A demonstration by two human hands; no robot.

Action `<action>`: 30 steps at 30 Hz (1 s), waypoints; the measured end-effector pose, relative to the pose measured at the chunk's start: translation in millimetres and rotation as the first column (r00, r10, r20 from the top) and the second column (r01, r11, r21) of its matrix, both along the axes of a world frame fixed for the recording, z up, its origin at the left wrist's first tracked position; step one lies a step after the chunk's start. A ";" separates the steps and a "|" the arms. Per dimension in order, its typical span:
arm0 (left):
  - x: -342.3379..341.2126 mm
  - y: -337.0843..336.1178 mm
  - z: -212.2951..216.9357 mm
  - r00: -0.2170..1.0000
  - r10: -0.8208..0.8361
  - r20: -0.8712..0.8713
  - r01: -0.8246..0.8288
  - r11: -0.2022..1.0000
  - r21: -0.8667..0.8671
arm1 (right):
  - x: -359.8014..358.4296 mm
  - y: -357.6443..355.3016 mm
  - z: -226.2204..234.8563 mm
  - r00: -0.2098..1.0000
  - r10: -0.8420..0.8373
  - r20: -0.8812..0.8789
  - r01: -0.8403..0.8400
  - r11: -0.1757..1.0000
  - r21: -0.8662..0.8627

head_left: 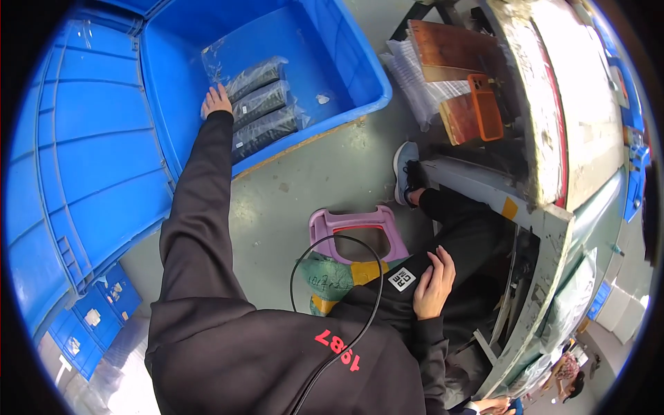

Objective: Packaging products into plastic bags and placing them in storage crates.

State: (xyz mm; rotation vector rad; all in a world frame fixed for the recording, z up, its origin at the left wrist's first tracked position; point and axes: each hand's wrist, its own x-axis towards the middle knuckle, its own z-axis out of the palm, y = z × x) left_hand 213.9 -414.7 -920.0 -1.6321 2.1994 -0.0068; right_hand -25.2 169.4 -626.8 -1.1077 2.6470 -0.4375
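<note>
Blue bin (346,62) holds three dark packs (263,107) in clear film, side by side on its floor. Our left hand (216,102) lies open, fingertips at their near ends. They look light, stiff and slippery; we'd grip across one pack's middle. Our right hand (434,282) rests open on our thigh.

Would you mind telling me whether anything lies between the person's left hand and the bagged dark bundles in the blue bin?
Nothing visible does. The left hand is already inside the blue bin, at the left end of the bagged dark bundles, its fingers at the clear wrap. The right hand rests on the lap, well away.
</note>
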 end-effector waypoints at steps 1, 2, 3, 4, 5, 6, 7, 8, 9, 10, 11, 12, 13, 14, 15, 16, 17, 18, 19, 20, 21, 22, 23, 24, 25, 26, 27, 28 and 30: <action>-6.0 10.8 9.4 0.999 0.007 -0.047 -0.005 0.999 0.054 | -1.2 1.6 0.3 1.000 0.007 0.006 -0.007 1.000 -0.018; -10.9 21.5 19.5 0.996 0.016 -0.093 -0.006 0.994 0.107 | -2.4 3.3 0.9 1.000 0.013 0.011 -0.013 0.999 -0.038; -16.0 33.2 29.4 0.990 0.027 -0.137 -0.004 0.987 0.161 | -3.8 5.7 1.6 1.000 0.020 0.016 -0.019 0.998 -0.058; -22.3 45.5 38.7 0.983 0.039 -0.180 0.002 0.976 0.217 | -4.9 9.0 2.3 1.000 0.002 0.009 -0.001 0.998 -0.062; -15.6 45.8 43.7 0.983 0.022 -0.184 0.016 0.979 0.203 | -5.4 9.5 2.9 0.998 -0.017 0.065 0.025 0.992 -0.122; -6.1 45.9 49.8 0.920 -0.077 -0.385 0.131 0.984 0.116 | -6.1 9.9 3.9 0.992 -0.032 0.120 0.053 0.982 -0.179; -7.4 52.3 51.8 0.801 -0.188 -0.568 0.240 0.971 0.017 | -5.9 10.8 6.8 0.984 -0.056 0.167 0.093 0.970 -0.226; -37.0 81.4 67.4 0.713 -0.246 -0.657 0.296 0.954 -0.035 | -6.4 15.7 13.2 0.985 -0.115 0.128 0.140 0.969 -0.204; -65.2 116.6 108.0 0.607 -0.294 -0.738 0.346 0.934 -0.087 | -6.3 18.3 22.3 0.989 -0.136 0.057 0.147 0.944 -0.296; -84.2 151.4 151.8 0.532 -0.302 -0.791 0.360 0.926 -0.112 | -14.6 25.1 33.8 0.990 -0.140 -0.020 0.122 0.915 -0.385; -100.9 185.8 190.4 0.450 -0.302 -0.841 0.373 0.919 -0.131 | -23.8 36.0 52.7 0.980 -0.186 -0.067 0.150 0.920 -0.362; -108.1 218.9 229.5 0.371 -0.277 -0.886 0.352 0.925 -0.142 | -33.1 42.4 80.2 0.959 -0.184 -0.215 0.089 0.917 -0.388; -113.2 251.9 259.7 0.301 -0.249 -0.920 0.327 0.934 -0.146 | -42.2 48.0 104.5 0.921 -0.176 -0.348 0.023 0.916 -0.401; -121.8 287.8 280.0 0.246 -0.179 -0.953 0.330 0.940 -0.092 | -52.0 56.1 119.0 0.865 -0.165 -0.473 -0.045 0.914 -0.403; -132.9 320.6 295.0 0.193 -0.114 -0.975 0.341 0.939 -0.042 | -67.4 69.0 123.6 0.821 -0.309 -0.481 -0.042 0.807 -0.589; -145.4 354.8 299.5 0.110 -0.032 -0.993 0.372 0.928 0.011 | -85.8 87.4 130.8 0.772 -0.442 -0.457 -0.065 0.660 -0.748; -158.4 387.1 303.4 0.034 0.050 -0.998 0.409 0.911 0.059 | -99.5 106.8 148.9 0.727 -0.549 -0.412 0.030 0.624 -0.781; -169.4 418.3 310.9 0.002 0.132 -0.991 0.440 0.890 0.120 | -114.1 127.5 164.6 0.681 -0.642 -0.352 0.117 0.570 -0.813; -178.2 446.2 318.5 -0.024 0.216 -0.976 0.473 0.863 0.179 | -129.9 151.8 176.8 0.571 -0.685 -0.452 0.203 0.652 -0.731; -181.5 470.4 322.9 -0.015 0.299 -0.954 0.522 0.816 0.248 | -149.1 178.0 188.8 0.473 -0.688 -0.550 0.295 0.712 -0.637; -181.5 486.9 326.7 0.001 0.378 -0.926 0.565 0.764 0.312 | -169.0 212.8 187.9 0.403 -0.700 -0.590 0.387 0.714 -0.583; -187.0 499.5 331.6 -0.008 0.380 -0.925 0.574 0.759 0.307 | -189.0 259.8 184.2 0.311 -0.702 -0.641 0.484 0.697 -0.529; -190.7 510.4 336.5 0.003 0.378 -0.926 0.617 0.728 0.300 | -211.8 304.9 177.7 0.233 -0.736 -0.636 0.595 0.625 -0.506; -193.5 519.5 340.5 0.016 0.378 -0.926 0.659 0.692 0.294 | -230.7 346.8 170.8 0.148 -0.759 -0.634 0.695 0.536 -0.479; -195.3 526.6 343.2 0.027 0.378 -0.925 0.698 0.656 0.288 | -246.8 382.1 165.6 0.145 -0.759 -0.635 0.691 0.537 -0.484; -197.6 530.6 345.1 0.022 0.377 -0.926 0.701 0.655 0.283 | -260.8 417.4 160.2 0.297 -0.898 -0.325 0.749 0.430 -0.504; -201.4 531.0 345.0 0.033 0.382 -0.923 0.714 0.637 0.290 | -271.4 447.1 151.2 0.391 -0.919 0.041 0.816 0.326 -0.477; -204.9 529.4 344.2 0.047 0.386 -0.921 0.726 0.621 0.297 | -276.5 462.1 143.6 0.413 -0.815 0.407 0.881 0.244 -0.406; -208.1 524.8 342.4 0.082 0.362 -0.929 0.716 0.627 0.307 | -270.7 426.8 129.7 0.428 -0.729 0.535 0.879 0.196 -0.436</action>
